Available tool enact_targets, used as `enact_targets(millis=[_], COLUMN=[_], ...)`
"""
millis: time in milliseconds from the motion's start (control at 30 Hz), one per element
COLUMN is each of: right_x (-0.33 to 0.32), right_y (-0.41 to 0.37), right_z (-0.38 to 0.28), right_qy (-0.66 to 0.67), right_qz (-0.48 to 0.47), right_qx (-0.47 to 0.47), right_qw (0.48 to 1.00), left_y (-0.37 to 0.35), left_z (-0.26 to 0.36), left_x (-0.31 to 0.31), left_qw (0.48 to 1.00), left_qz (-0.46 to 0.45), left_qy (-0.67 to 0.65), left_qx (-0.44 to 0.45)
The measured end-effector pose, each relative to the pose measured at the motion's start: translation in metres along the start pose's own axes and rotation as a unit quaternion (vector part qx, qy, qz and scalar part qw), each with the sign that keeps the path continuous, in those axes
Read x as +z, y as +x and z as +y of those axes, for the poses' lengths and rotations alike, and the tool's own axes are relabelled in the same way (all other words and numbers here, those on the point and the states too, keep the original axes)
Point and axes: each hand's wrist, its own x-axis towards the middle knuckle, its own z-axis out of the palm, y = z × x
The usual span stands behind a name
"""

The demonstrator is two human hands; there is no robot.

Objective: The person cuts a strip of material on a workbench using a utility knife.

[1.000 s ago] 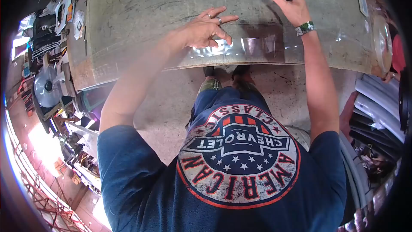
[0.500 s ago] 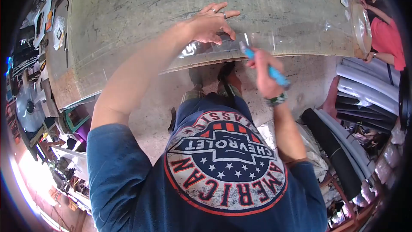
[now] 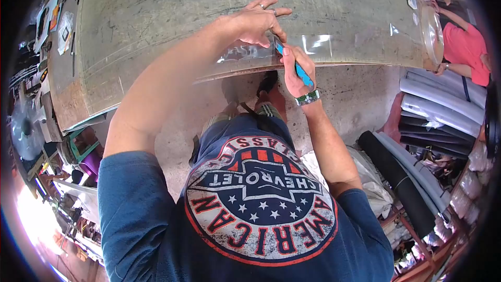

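Your left hand (image 3: 257,23) spread, pressing clear plastic sheet (image 3: 319,42) onto bench (image 3: 172,10); your right hand (image 3: 295,65) clenched around blue cutter (image 3: 303,75), tip beside left fingers.

Surface (image 3: 156,21): broad, scratched, grey-green | floor (image 3: 355,99): bare concrete | right: stacked grey rolls (image 3: 443,109) | left: workshop clutter (image 3: 78,198), bright daylight (image 3: 23,214)

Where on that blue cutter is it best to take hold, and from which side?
Take the cutter by its blue handle, behind the tip, coming from the near edge of the table, as the right hand does. It is long and thin and slants away onto the sheet, tip close by the left hand, so the handle end is the free part.
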Motion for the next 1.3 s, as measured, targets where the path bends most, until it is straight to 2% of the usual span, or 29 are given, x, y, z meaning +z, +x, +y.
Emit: enact_targets(millis=[300, 533, 700, 767, 833, 900, 967, 1100, 1133, 1267, 1300], right_x=[0.003, 0.008, -0.013, -0.027, -0.050, -0.076, -0.105, -0.114, -0.109, -0.081, -0.078], right_y=[0.002, 0.015, -0.011, -0.029, -0.034, -0.002, 0.013, 0.071, 0.080, 0.102, 0.101], right_z=[-0.006, -0.010, -0.030, -0.043, -0.047, -0.053, -0.052, -0.015, -0.009, 0.043, 0.048], right_qy=[-0.017, -0.084, -0.121, -0.088, -0.094, -0.195, -0.199, -0.273, -0.269, -0.268, -0.263], right_qz=[0.020, 0.019, -0.078, -0.080, -0.083, -0.015, -0.012, -0.170, -0.205, -0.283, -0.278], right_qx=[-0.016, -0.059, -0.004, 0.032, -0.005, -0.181, -0.075, -0.175, -0.171, -0.230, -0.246], right_qw=[1.000, 0.995, 0.990, 0.992, 0.992, 0.964, 0.977, 0.930, 0.925, 0.892, 0.890], left_y=[0.004, 0.003, 0.003, 0.004, 0.002, 0.001, 0.001, 0.002, -0.001, -0.009, -0.013], left_z=[-0.007, -0.003, 0.000, 0.000, 0.002, -0.001, -0.003, -0.001, 0.003, 0.016, 0.016], left_x=[0.005, 0.002, -0.001, -0.005, -0.001, -0.002, 0.000, 0.001, -0.001, -0.002, 0.007], left_qw=[1.000, 1.000, 1.000, 1.000, 0.999, 0.999, 0.999, 0.999, 0.999, 0.999, 0.998], left_qz=[-0.005, 0.002, -0.015, -0.017, -0.028, -0.035, -0.039, -0.035, -0.028, 0.001, 0.045], left_qy=[0.010, 0.011, 0.006, 0.001, -0.010, -0.014, -0.016, -0.004, 0.012, 0.050, 0.038], left_qx=[0.002, -0.002, -0.016, -0.018, -0.016, -0.014, -0.011, -0.011, -0.010, -0.014, -0.033])
